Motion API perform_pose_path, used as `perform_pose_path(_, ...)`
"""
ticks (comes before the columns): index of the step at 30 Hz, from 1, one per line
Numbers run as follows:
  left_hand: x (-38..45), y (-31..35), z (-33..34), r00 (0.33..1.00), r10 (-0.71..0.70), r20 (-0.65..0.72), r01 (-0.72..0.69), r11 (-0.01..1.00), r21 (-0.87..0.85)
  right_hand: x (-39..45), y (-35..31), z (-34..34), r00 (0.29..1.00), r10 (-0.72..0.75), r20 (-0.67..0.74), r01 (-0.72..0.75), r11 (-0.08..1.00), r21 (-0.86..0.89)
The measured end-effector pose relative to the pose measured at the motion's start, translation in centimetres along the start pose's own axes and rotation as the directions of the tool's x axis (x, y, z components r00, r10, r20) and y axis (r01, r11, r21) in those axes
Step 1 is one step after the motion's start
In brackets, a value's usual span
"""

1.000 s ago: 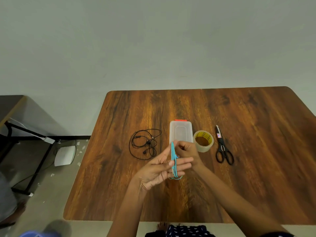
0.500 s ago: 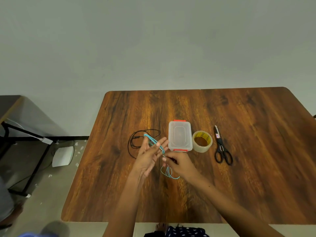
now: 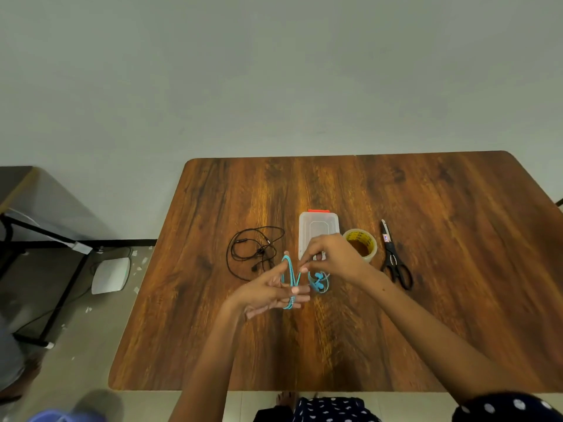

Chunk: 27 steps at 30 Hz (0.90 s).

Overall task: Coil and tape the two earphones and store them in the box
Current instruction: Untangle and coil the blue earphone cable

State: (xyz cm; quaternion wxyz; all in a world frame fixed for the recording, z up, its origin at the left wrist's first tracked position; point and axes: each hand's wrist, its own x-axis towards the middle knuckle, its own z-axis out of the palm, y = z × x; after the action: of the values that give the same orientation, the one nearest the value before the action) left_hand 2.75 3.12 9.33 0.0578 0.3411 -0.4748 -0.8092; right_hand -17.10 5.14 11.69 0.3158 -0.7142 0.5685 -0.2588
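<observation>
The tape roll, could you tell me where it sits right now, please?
In the head view, the tape roll stands on the table, between the clear box and the scissors.

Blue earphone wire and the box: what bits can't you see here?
- Head view: blue earphone wire ends hidden behind left hand fingers.
- Box near edge hidden by right hand.
- Tape roll label too small to read.
</observation>
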Motion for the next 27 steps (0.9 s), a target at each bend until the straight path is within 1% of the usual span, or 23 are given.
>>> perform_pose_path(5, -1.1, 0.1, 0.3, 0.97, -0.011, 0.243, 0.011, 1.0, -0.002, 0.8, 0.0, -1.0, 0.999, -0.033, 0.005, 0.032, 0.994, 0.109)
perform_pose_path(8, -1.5, 0.0, 0.3, 0.931, 0.018, 0.363, -0.006, 0.999, -0.035, 0.8, 0.3, -1.1, 1.0, 0.012, -0.022, -0.007, 0.971, 0.237)
perform_pose_path(12, -1.8, 0.2, -0.1, 0.871, 0.118, 0.477, -0.055, 0.988, -0.145, 0.4, 1.0, -0.4, 0.99, 0.138, 0.005, -0.124, 0.871, 0.475)
perform_pose_path(14, -1.7, 0.3, 0.0, 0.859, 0.146, 0.49, -0.066, 0.982, -0.177, 0.1, 1.2, 0.4, 0.979, 0.201, 0.024, -0.179, 0.8, 0.573)
perform_pose_path(16, -1.5, 0.4, 0.0, 0.877, 0.191, 0.44, -0.1, 0.97, -0.223, -0.2, 1.1, 1.5, 0.964, 0.26, 0.055, -0.232, 0.721, 0.653)
perform_pose_path(18, -1.1, 0.6, 0.1, 0.911, 0.238, 0.338, -0.144, 0.949, -0.282, -0.6, 0.9, 2.8, 0.952, 0.295, 0.078, -0.257, 0.637, 0.726)
perform_pose_path(19, -1.0, 0.7, 0.1, 0.928, 0.249, 0.277, -0.16, 0.938, -0.307, -0.8, 0.8, 3.3, 0.951, 0.299, 0.083, -0.258, 0.611, 0.749)
perform_pose_path(20, -0.7, 0.8, 0.1, 0.944, 0.251, 0.213, -0.173, 0.929, -0.328, -0.9, 0.7, 3.8, 0.949, 0.305, 0.084, -0.262, 0.607, 0.75)
perform_pose_path(22, -0.1, 0.9, 0.1, 0.964, 0.248, 0.092, -0.2, 0.911, -0.36, -1.2, 0.4, 4.8, 0.932, 0.353, 0.088, -0.306, 0.631, 0.713)
perform_pose_path(24, 0.4, 1.1, 0.0, 0.963, 0.268, -0.011, -0.251, 0.885, -0.392, -1.5, 0.1, 5.6, 0.914, 0.398, 0.077, -0.348, 0.675, 0.651)
perform_pose_path(27, 1.0, 1.6, -0.5, 0.943, 0.295, -0.152, -0.332, 0.858, -0.391, -2.0, 0.0, 6.2, 0.947, 0.321, 0.016, -0.271, 0.772, 0.574)
